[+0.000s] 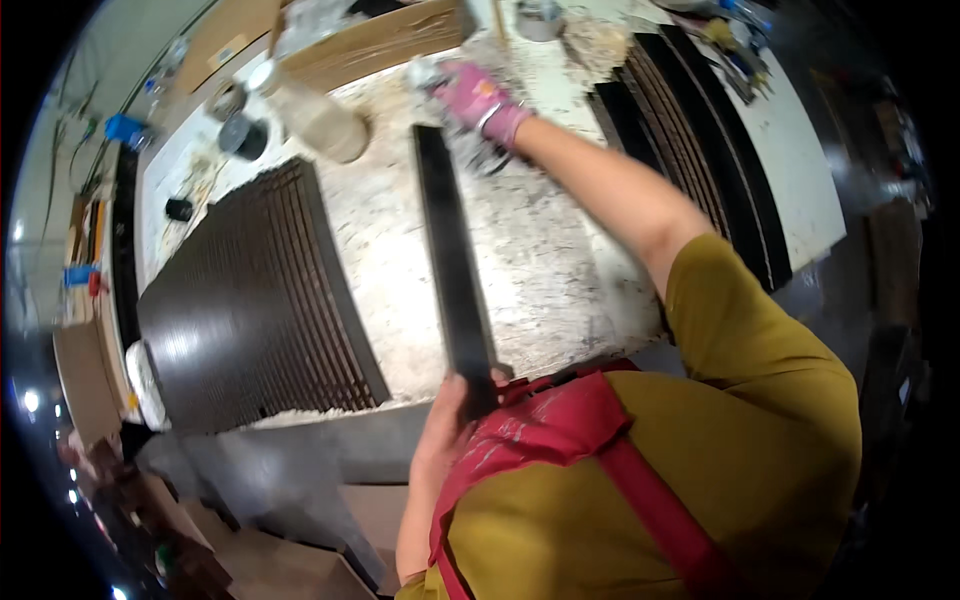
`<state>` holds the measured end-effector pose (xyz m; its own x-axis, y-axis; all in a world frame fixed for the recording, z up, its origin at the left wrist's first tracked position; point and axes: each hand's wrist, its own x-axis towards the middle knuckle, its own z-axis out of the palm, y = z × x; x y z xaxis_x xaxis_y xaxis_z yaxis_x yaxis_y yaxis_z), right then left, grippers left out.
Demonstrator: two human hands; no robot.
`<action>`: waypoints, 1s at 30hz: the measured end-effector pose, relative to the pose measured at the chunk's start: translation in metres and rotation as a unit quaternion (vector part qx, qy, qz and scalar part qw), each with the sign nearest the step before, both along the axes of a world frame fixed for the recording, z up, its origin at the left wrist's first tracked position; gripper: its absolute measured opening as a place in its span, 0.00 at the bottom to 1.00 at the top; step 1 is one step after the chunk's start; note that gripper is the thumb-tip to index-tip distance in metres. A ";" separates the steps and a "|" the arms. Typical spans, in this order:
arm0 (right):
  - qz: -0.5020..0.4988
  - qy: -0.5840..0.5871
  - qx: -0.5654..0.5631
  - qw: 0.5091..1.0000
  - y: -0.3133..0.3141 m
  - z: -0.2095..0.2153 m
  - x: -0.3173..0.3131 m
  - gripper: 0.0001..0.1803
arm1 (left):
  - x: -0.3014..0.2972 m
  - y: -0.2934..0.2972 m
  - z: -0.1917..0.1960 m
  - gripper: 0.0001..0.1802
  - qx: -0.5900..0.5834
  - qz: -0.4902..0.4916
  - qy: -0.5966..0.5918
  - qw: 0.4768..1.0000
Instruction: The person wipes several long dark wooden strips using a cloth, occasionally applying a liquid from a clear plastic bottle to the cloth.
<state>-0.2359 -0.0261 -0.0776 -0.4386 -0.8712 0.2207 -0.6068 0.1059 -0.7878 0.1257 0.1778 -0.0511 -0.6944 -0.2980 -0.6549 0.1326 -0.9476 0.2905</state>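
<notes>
My bare left hand (pixel 443 425) grips the near end of a long, flat dark strip (pixel 455 260), close to my red apron. The strip points away from me over the paint-stained worktable (pixel 545 280). My right hand (pixel 478 98), in a pink glove, reaches to the far side of the table, just beyond the strip's far end. Its fingers are closed on a white wad (pixel 424 73), which looks like a crumpled cloth, though blur hides its exact kind. A tight row of similar dark strips (pixel 250 300) lies to the left.
More dark strips (pixel 700 150) lie at the right, under my forearm's far side. A cloudy plastic bottle (pixel 318 118) and a dark cup (pixel 242 136) stand at the back left. Behind them is a cardboard box (pixel 375 48). A can (pixel 540 20) and hand tools (pixel 738 62) sit farther back.
</notes>
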 end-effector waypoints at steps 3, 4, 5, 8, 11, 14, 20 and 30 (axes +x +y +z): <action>0.127 -0.065 -0.013 0.990 0.066 0.059 0.060 0.22 | -0.007 -0.028 -0.018 0.21 -0.041 -0.067 -0.130 0.988; 0.177 -0.138 -0.033 0.974 0.084 0.065 0.072 0.21 | -0.016 -0.037 -0.019 0.20 -0.115 -0.063 -0.186 0.974; 0.197 -0.054 -0.077 0.976 0.099 0.070 0.083 0.21 | -0.024 -0.042 -0.015 0.19 -0.190 -0.054 -0.241 0.950; 0.203 -0.051 -0.157 0.965 0.155 0.102 0.105 0.21 | -0.048 -0.050 -0.016 0.18 -0.360 -0.024 -0.185 0.914; 0.156 0.023 -0.186 0.970 0.191 0.111 0.130 0.21 | -0.052 -0.046 -0.057 0.20 -0.519 -0.174 -0.214 0.809; 0.185 0.018 -0.163 0.969 0.222 0.127 0.132 0.25 | -0.101 -0.023 -0.045 0.18 -0.547 -0.239 -0.165 0.785; 0.160 0.018 -0.177 0.971 0.250 0.115 0.132 0.27 | -0.183 0.026 -0.042 0.17 -0.523 -0.245 -0.113 0.808; 0.153 -0.008 -0.150 0.977 0.278 0.108 0.114 0.31 | -0.245 0.029 -0.043 0.12 -0.533 -0.404 0.084 0.739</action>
